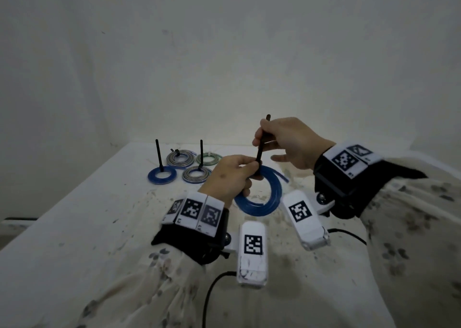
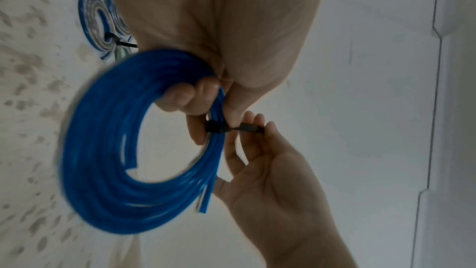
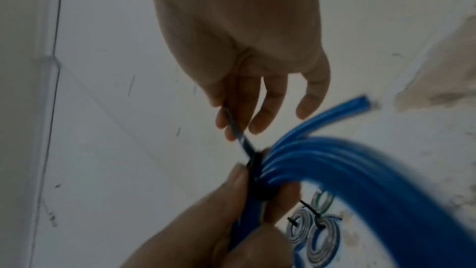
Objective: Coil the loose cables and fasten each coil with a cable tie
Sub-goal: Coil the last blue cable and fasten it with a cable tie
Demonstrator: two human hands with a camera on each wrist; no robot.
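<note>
- Four tied coils (image 1: 185,166) lie far left on the stained white table (image 1: 74,228), two with black tie tails standing upright.
- The left hand (image 1: 229,178) keeps a closed grip on the blue cable coil (image 1: 259,198), fingers and thumb curled round its strands, holding it lifted just above the table near the middle.
- A black cable tie (image 1: 260,148) wraps the coil beside the left thumb, its tail rising toward the wall.
- The right hand (image 1: 289,143) pinches that tail between thumb and forefinger, its other fingers loosely spread.
</note>
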